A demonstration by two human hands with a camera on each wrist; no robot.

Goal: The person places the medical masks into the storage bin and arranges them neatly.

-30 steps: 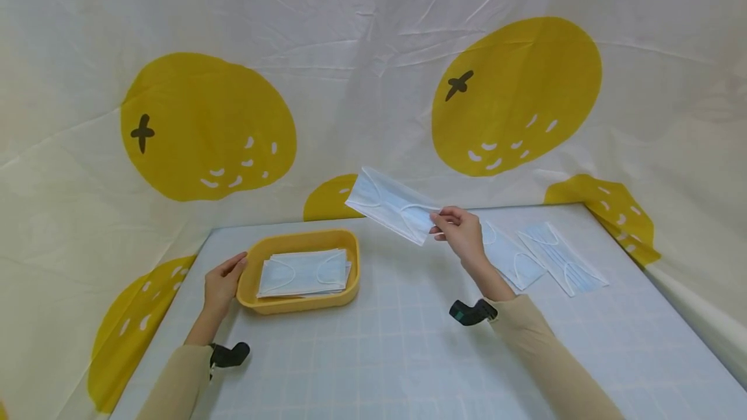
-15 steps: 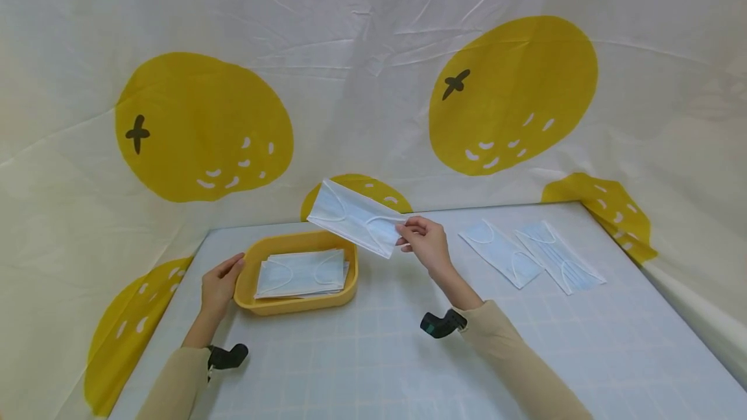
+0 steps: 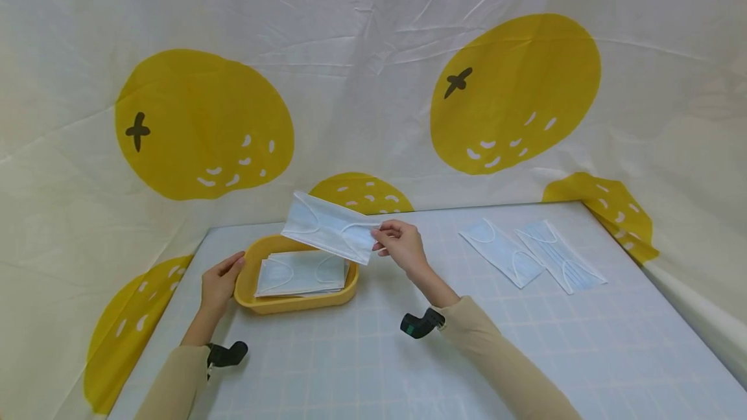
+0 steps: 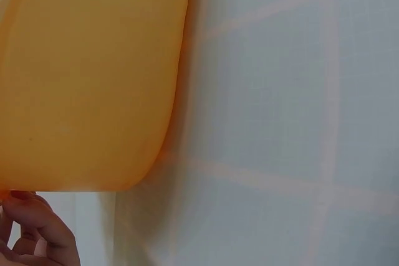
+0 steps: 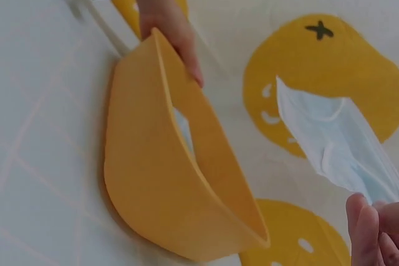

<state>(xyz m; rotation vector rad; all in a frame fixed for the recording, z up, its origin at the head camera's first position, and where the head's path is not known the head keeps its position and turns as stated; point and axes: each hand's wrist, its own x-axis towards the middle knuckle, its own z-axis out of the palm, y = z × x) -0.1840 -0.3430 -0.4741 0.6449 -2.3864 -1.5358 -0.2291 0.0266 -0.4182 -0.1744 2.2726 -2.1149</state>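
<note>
My right hand (image 3: 403, 248) pinches one end of a pale blue face mask (image 3: 328, 227) between thumb and fingers. Held in the air, the mask slants over the back right part of a yellow oblong basket (image 3: 303, 307). Inside the basket lies a stack of similar masks (image 3: 300, 274), partly hidden by the held one in the head view. At the basket's left end, my left hand (image 3: 217, 290) grips the rim. The right wrist view shows the held mask (image 5: 336, 135) apart from the basket (image 5: 162, 172).
Two more masks, a plain-looking one (image 3: 502, 255) and a pleated one (image 3: 561, 258), lie side by side on the right of the table. A pale checked cloth (image 3: 350, 368) covers the tabletop. Behind it hangs a white curtain (image 3: 362, 96) with yellow fruit prints.
My right hand has carried the mask leftward from near the two masks on the right, slightly lowering it over the basket. The left hand and basket have stayed put.
</note>
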